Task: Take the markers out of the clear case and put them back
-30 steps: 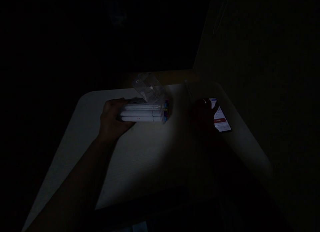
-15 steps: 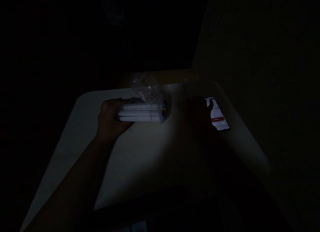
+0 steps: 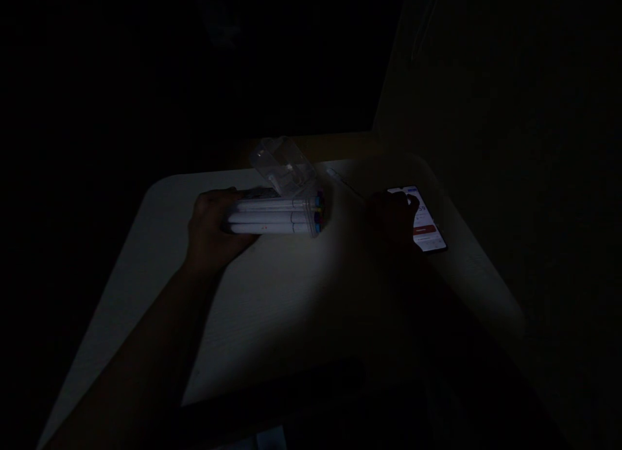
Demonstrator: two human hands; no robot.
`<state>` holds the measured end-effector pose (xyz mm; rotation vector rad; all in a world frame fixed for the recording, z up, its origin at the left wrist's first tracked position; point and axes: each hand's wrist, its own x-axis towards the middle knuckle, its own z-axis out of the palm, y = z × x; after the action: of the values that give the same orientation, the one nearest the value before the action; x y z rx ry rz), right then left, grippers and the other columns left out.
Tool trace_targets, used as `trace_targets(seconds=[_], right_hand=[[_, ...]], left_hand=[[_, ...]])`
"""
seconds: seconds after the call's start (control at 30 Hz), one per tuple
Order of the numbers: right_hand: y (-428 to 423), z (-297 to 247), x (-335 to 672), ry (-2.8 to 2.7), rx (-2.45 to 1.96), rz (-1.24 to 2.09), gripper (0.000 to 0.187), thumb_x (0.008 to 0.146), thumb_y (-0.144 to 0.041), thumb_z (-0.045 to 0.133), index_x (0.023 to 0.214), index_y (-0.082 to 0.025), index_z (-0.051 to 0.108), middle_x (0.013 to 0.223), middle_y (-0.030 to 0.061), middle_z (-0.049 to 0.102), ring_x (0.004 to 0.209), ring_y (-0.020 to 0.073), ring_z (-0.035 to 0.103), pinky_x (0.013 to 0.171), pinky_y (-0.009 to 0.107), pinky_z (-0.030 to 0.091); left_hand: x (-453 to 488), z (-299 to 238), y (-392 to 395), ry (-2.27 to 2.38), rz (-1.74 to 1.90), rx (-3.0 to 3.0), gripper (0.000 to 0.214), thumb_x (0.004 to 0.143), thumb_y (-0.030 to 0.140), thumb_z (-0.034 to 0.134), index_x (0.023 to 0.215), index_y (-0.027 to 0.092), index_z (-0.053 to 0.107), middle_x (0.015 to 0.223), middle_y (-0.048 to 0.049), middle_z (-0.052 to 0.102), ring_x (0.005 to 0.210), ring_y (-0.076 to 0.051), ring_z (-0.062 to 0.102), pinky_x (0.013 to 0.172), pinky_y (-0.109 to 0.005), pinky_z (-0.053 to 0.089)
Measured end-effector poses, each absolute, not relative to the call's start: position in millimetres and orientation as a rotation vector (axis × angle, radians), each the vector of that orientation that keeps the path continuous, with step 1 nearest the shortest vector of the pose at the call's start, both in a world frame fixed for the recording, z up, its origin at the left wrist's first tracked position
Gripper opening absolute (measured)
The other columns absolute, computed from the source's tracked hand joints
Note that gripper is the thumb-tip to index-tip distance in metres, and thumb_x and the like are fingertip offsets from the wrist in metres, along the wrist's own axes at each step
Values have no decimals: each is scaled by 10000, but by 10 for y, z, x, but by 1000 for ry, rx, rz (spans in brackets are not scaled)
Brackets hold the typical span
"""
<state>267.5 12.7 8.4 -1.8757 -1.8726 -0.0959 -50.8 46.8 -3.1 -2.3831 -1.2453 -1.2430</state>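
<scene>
My left hand (image 3: 211,226) is wrapped around the back end of a clear plastic case of white markers (image 3: 272,218). The markers lie sideways in it, and their coloured ends point right. The case's clear lid (image 3: 284,165) stands open behind them. In deep shadow to the right is my right hand (image 3: 391,217), its fingers closed on a slim white marker (image 3: 346,182) that slants up and left toward the lid. A lit phone (image 3: 427,233) lies just beside this hand, which covers part of its screen.
The pale table (image 3: 253,301) has rounded far corners, and my shadow falls across its right half. Dark shapes I cannot make out lie along the near edge, with a small pale patch (image 3: 271,438) among them. The surroundings are nearly black.
The marker in my right hand has swung from nearly upright to a slant toward the left. My left hand and the case have barely moved.
</scene>
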Motion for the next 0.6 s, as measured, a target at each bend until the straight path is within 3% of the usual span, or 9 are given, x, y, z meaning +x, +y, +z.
trace_targets(seconds=[0.3,0.6], right_hand=[[194,110,2795,-1761,-1713,-114,260,861,-332,427,925,-148,601,961,103,629,949,183,561,866,370,414],[57,249,2747,-1567,-1434,-185,214,849,-333,479,971,-199,591,989,100,608,925,172,574,794,335,504]], left_hand=[[-502,-33,459,-1274,-1209,-2360,616,598,380,746,1140,183,532,1152,-97,546,1072,-220,535,899,-373,468],[-522,-51,476,-1210,-1227,-2354,634,598,358,756,1154,158,525,1161,-115,545,1065,-221,537,887,-378,474]])
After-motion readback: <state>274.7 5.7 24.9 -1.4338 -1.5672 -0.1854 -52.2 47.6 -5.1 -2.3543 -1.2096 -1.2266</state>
